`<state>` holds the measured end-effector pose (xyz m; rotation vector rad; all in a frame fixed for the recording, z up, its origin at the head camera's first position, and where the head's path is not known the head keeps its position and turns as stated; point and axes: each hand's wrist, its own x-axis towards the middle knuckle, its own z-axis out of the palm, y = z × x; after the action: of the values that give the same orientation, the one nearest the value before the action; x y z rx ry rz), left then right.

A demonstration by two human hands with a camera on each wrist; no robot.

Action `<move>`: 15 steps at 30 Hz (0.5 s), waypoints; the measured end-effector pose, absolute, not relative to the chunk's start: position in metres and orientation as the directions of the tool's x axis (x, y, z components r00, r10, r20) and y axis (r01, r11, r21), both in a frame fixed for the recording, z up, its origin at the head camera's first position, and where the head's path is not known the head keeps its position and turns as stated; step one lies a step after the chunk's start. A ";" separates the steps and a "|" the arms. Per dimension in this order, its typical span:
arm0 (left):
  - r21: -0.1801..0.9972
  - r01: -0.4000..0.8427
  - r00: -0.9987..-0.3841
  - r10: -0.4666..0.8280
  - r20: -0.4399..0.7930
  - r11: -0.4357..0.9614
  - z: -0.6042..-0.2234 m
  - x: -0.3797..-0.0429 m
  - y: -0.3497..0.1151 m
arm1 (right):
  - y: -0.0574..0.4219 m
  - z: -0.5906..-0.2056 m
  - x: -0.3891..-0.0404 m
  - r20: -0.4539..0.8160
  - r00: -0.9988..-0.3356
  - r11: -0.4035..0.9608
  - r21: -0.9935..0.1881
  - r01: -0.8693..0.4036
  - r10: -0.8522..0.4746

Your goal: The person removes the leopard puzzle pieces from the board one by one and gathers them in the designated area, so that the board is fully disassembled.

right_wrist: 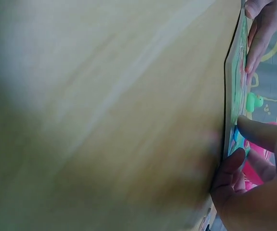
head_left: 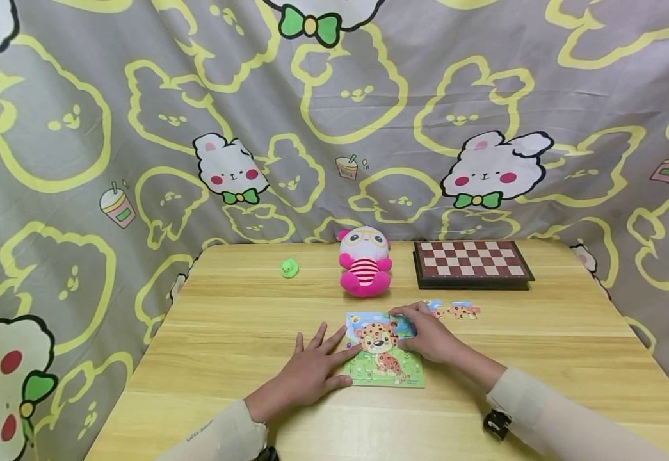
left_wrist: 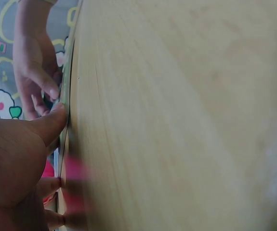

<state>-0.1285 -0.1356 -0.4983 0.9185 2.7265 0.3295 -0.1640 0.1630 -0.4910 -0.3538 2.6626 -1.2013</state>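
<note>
A square jigsaw puzzle (head_left: 381,365) with a spotted leopard cub lies flat on the table in the head view. My left hand (head_left: 313,372) spreads its fingers over the left edge, with fingertips touching the puzzle. At the upper right part, my right hand (head_left: 431,336) bends thumb and fingers around a blue-green puzzle piece (head_left: 406,326), pinching it at the board. In the right wrist view, that hand's fingers (right_wrist: 256,132) meet the board's edge. Loose puzzle pieces (head_left: 463,310) with spotted patterns lie just beyond the right hand, one partly covered by it.
Behind the puzzle sits a pink and white plush toy (head_left: 365,262). To its left is a small green duck (head_left: 290,268); to its right, a brown and white checkered board (head_left: 472,262). A patterned curtain (head_left: 392,153) hangs along the back edge of the wooden table (head_left: 225,339).
</note>
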 end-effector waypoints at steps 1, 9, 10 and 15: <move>0.287 0.560 -0.772 0.615 -0.159 0.777 -0.498 -0.129 -0.135 | 0.163 -0.491 -0.164 -0.078 -0.953 0.640 -0.757 -0.134 -0.292; 0.289 0.566 -0.769 0.621 -0.153 0.772 -0.498 -0.128 -0.135 | 0.164 -0.491 -0.165 -0.041 -0.960 0.650 -0.744 -0.156 -0.277; 0.289 0.566 -0.769 0.621 -0.153 0.772 -0.498 -0.128 -0.135 | 0.164 -0.491 -0.165 -0.036 -0.960 0.648 -0.745 -0.159 -0.277; 0.286 0.569 -0.768 0.622 -0.151 0.771 -0.498 -0.129 -0.135 | 0.165 -0.490 -0.167 -0.014 -0.958 0.640 -0.748 -0.179 -0.285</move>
<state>-0.1287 -0.1353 -0.4978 0.9322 2.7289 0.3290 -0.1674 0.1653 -0.4900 -0.3876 2.7246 -1.2208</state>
